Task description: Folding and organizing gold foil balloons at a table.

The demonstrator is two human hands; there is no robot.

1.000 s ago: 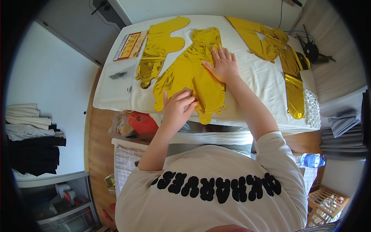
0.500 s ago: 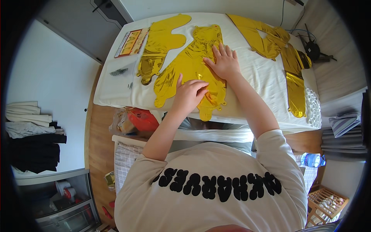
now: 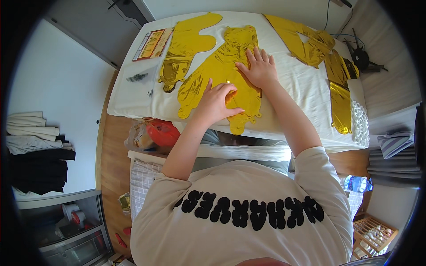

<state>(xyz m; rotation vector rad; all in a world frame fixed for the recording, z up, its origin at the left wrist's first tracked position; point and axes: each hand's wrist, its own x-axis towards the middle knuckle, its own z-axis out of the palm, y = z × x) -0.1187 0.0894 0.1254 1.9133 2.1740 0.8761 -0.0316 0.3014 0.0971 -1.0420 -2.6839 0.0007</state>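
Observation:
A deflated gold foil balloon (image 3: 211, 66) lies flat and creased on the white-covered table, its lower tabs close to the near edge. My right hand (image 3: 262, 72) rests on its right side, palm down, with fingers stretched and spread. Over its lower middle is my left hand (image 3: 215, 104), thumb and fingers curved well apart, with foil showing in the gap. Nothing can be seen gripped in either hand. Another flat gold foil balloon (image 3: 188, 40) lies to the left, and a third gold balloon (image 3: 341, 106) runs down the table's right side, partly folded.
A printed card (image 3: 153, 44) and a clear plastic bag (image 3: 133, 95) lie on the table's left. White ring-like pieces (image 3: 358, 124) sit at the right corner. A black stand with cables (image 3: 361, 57) is beyond the right edge. Below the table sits a red bag (image 3: 162, 132).
My left thumb and fingers have parted from a pinch on the foil into a wide curve. My right hand stays flat in nearly the same place on the balloon.

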